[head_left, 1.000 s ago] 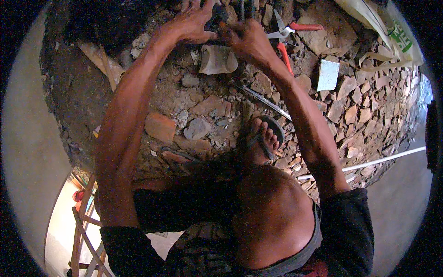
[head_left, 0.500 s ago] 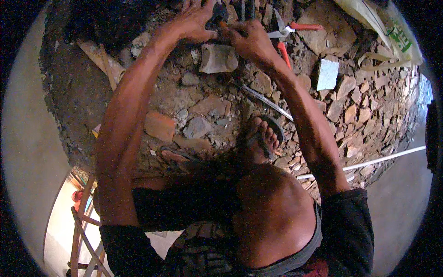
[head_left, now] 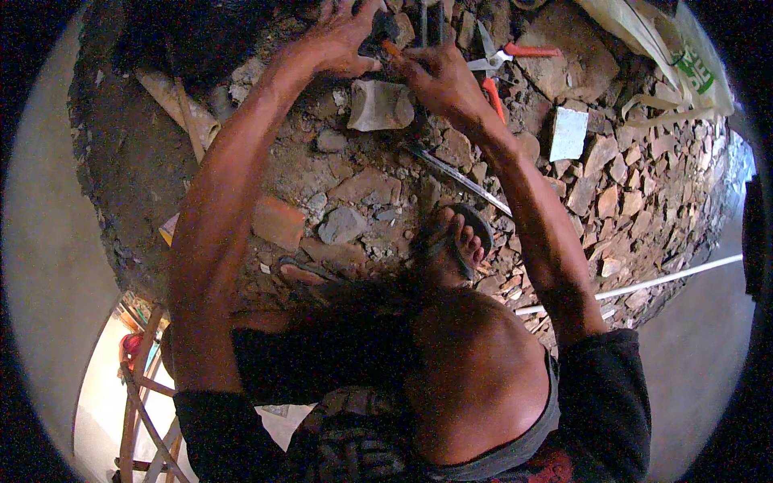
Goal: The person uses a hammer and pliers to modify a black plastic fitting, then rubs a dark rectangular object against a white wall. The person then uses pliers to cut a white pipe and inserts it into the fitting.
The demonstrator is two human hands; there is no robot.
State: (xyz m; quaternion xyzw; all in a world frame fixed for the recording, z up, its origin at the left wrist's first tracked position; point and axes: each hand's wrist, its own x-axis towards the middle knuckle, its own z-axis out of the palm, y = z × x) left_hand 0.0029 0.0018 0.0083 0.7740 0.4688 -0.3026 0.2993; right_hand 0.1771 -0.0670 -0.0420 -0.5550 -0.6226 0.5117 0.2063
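Orange-handled tool, small and slim, sits at the top of the view between both hands, over a bed of broken stone. Only a short stretch of the handle shows; the working end is hidden behind the fingers, so its kind cannot be told. Judged stiff and light, likely a hard grip that would take a firm pinch near the middle. Its visible long axis runs from upper left to lower right, the lower end toward the right hand.

Left hand is spread, fingers splayed over a dark object just beside the tool. Right hand is curled, fingertips pinching the tool's near end.

Pale block lies directly below the hands, touching the rubble; judged heavy, rough and non-slip. Pliers with red handles lie just right of the right hand. A flat metal strip runs diagonally under the right forearm. A sandalled foot rests on the stones below. A white pipe lies at the right.
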